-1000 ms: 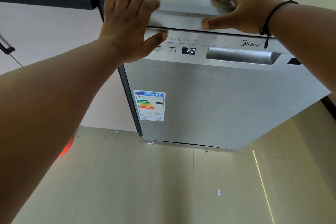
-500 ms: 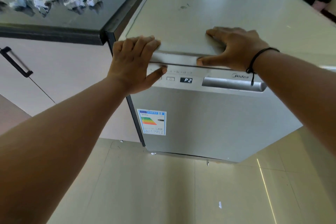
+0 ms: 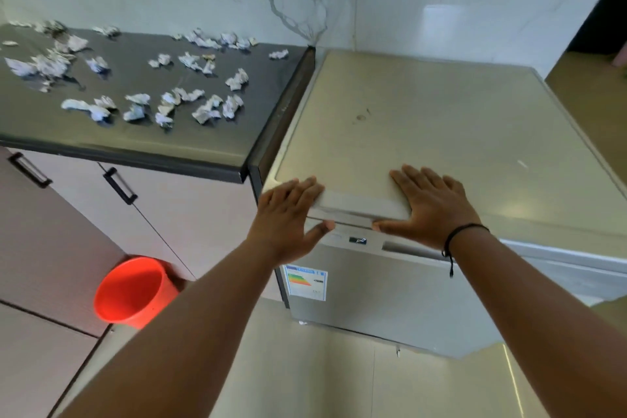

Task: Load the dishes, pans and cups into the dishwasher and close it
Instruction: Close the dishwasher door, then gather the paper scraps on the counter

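Hands are lying flat, fingers straight: left hand (image 3: 288, 214) and right hand (image 3: 431, 205) are pressing the front top edge of the silver freestanding dishwasher (image 3: 407, 282) beside the dark surface (image 3: 203, 132). Door is appearing shut; pushing evenly should be latching it.

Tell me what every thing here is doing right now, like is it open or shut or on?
Dishwasher door: shut.
Display: lit, shows P2.
Left hand: open, flat on the dishwasher's front edge.
Right hand: open, flat on top.
Orange bucket: upright on the floor.
Cupboard doors: shut.
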`<action>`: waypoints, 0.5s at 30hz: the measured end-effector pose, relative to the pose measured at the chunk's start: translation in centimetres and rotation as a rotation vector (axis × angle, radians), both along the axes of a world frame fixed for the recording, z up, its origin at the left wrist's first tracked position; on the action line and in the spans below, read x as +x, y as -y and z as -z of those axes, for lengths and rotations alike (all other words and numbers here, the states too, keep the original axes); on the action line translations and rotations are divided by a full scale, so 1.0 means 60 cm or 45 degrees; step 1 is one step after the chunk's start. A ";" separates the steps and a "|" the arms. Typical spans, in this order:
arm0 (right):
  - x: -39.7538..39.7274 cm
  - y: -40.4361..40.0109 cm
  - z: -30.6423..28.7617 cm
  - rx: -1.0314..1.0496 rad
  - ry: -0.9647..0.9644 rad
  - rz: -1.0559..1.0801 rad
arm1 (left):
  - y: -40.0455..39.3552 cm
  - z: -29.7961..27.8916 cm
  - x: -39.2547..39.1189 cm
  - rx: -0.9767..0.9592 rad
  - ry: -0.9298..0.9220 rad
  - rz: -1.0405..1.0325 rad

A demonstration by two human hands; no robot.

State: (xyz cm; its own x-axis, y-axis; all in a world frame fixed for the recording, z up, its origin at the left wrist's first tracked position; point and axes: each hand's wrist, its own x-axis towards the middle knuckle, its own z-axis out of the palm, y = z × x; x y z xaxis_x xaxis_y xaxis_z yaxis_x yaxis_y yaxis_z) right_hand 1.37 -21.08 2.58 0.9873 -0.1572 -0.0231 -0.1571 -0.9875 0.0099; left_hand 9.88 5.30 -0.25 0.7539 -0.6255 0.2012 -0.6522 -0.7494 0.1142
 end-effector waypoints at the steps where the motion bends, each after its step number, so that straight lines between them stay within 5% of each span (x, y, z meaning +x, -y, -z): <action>1: 0.002 -0.001 -0.002 -0.004 -0.010 0.002 | -0.001 -0.004 -0.001 0.006 -0.034 -0.005; 8: 0.004 -0.008 -0.016 0.058 -0.175 0.090 | -0.013 -0.013 0.014 0.079 -0.196 0.122; 15: -0.012 -0.048 -0.035 0.185 -0.410 0.484 | -0.033 -0.046 0.056 0.283 -0.299 0.417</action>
